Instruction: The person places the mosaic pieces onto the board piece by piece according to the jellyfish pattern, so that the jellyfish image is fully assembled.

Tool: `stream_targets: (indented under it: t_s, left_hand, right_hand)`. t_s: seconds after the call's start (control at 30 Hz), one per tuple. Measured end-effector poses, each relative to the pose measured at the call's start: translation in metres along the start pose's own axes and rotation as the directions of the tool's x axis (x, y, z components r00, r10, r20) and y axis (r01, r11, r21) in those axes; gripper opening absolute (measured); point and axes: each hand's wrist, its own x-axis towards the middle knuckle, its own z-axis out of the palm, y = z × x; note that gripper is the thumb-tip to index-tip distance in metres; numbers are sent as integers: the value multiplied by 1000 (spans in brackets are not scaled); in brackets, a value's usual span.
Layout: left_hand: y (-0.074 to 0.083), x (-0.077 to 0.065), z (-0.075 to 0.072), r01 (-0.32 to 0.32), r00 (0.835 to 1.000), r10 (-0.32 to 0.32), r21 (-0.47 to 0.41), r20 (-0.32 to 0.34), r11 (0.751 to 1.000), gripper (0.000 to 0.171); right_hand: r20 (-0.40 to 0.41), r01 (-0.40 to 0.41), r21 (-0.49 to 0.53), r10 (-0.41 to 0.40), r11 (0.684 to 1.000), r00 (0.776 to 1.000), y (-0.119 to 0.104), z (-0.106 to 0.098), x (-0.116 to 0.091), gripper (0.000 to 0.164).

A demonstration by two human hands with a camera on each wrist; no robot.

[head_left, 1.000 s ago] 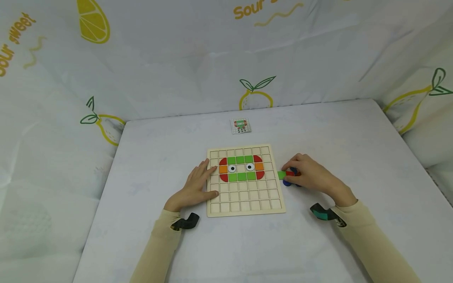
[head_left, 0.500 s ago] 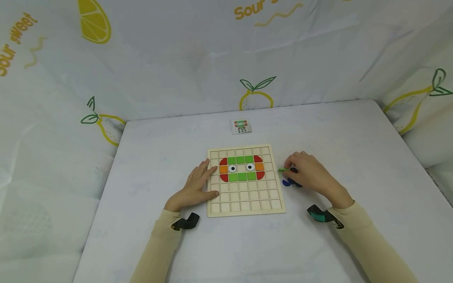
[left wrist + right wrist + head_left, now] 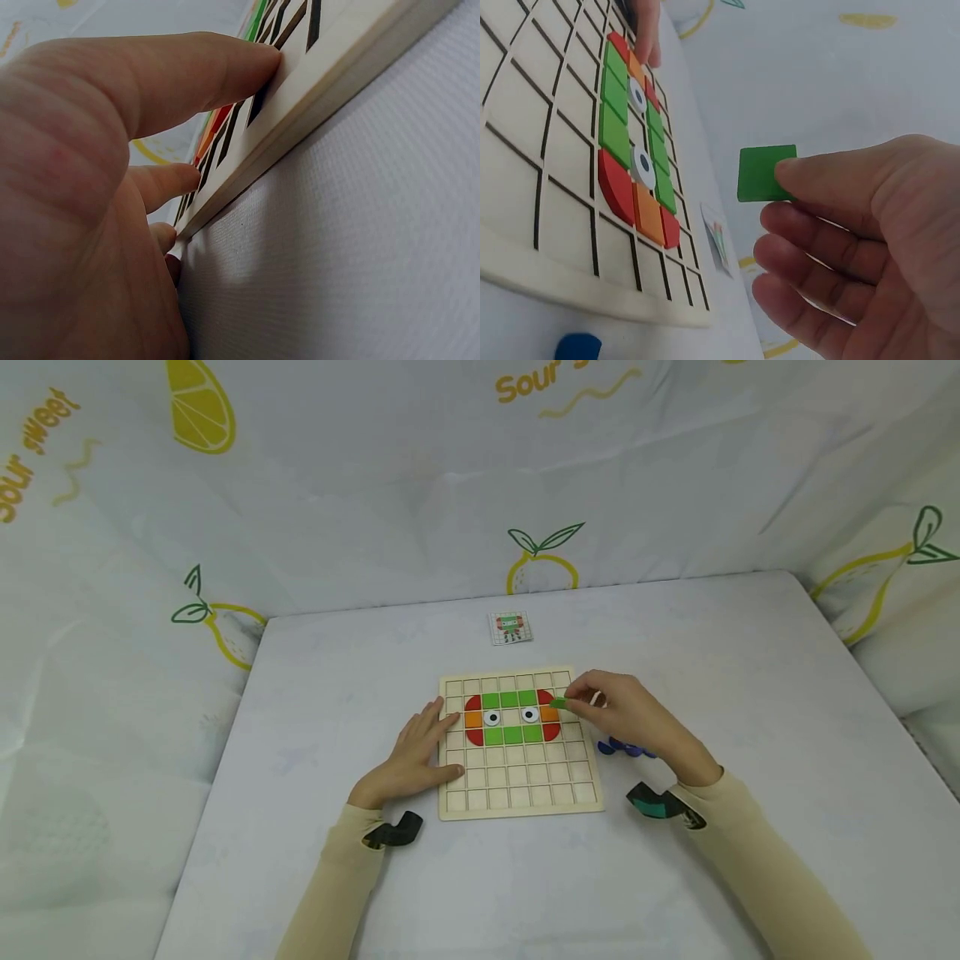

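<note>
1. While the right hand (image 3: 628,712) is clamped on the green tile (image 3: 763,174), pinching it at one edge between thumb and fingers, the tile appears tilted over the right side of the grid board (image 3: 521,775) in the head view; its clearance cannot be told. Hazard: the off-centre pinch may let it twist or drop.

2. Check the pieces below. Lowering the tile too soon could knock the red corner piece (image 3: 546,697) or the orange tile (image 3: 549,713), both near the board's right side.

3. Check the left hand (image 3: 408,760): fingers spread apart, fingertips and thumb resting on the board's left side, gripping nothing. Uneven pressure could slide the board and misalign its cells.

4. Note the blue pieces (image 3: 633,750) on the tabletop (image 3: 322,693), just right of the board. A low wrist pass could scatter them.

5. Note the printed card (image 3: 510,627) beyond the board's far edge. Its small pattern could be misread, causing a cell error.
</note>
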Motion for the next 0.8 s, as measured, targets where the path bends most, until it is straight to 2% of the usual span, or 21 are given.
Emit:
stream_targets:
  t_s: [0.4, 0.67, 0.8]
  left_hand:
    - [-2, 0, 0, 4, 1000, -4, -3, -1, 1000, 89]
    - [-3, 1, 1, 1, 1000, -1, 4, -6, 1000, 89]
    - [-3, 0, 1, 3, 1000, -3, 6, -4, 1000, 89]
  right_hand:
    - [102, 69, 121, -81, 990, 992, -20, 26, 15, 9]
    - [146, 84, 64, -93, 994, 985, -22, 38, 21, 7]
    - [187, 70, 16, -72, 997, 980, -22, 45, 22, 6]
